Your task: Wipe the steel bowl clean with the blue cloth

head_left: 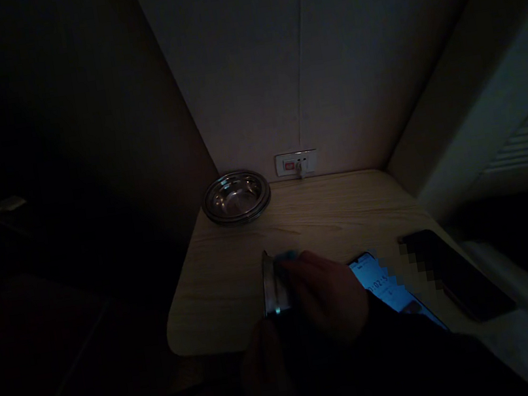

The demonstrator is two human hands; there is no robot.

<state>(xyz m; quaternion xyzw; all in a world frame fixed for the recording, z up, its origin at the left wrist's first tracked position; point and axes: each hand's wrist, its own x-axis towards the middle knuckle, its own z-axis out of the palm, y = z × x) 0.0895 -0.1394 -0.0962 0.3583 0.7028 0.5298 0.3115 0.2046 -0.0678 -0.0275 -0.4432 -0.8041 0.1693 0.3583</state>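
Observation:
The scene is very dark. My right hand (325, 291) is over the front of a light wooden table (326, 215), its fingers curled against the inside of a round steel dish (271, 284) that stands on edge. A bluish cloth-like thing (287, 257) shows at the fingertips, too dim to name surely. My left hand (264, 367) is just below the table edge under the dish, in deep shadow; its fingers do not show clearly.
A stack of steel bowls (237, 197) sits at the back left corner of the table. A wall socket (296, 163) is behind it. A lit phone (389, 288) lies right of my hand, and a dark phone (454, 272) farther right.

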